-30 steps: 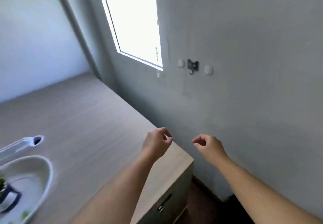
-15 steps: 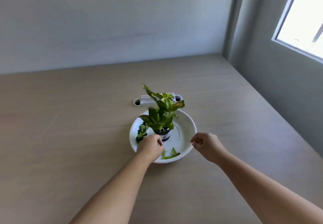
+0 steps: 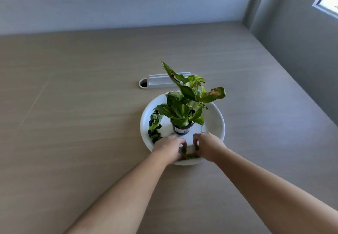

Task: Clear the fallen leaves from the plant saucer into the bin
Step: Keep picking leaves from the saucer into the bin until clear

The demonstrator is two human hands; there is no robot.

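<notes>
Both hands (image 3: 190, 148) in saucer (image 3: 214, 124) — near rim.

Frame centre: white saucer (image 3: 217, 122) on worktop (image 3: 73, 124) holds potted plant (image 3: 184, 106); left hand (image 3: 169, 148) and right hand (image 3: 208, 147) touch fallen leaves (image 3: 190, 155) at its near rim.

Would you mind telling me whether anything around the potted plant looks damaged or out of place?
Yes. Loose leaves lie heaped along the left inside of the white saucer, and more sit at its near rim between the left hand and right hand. One upper leaf on the plant has browned.
</notes>
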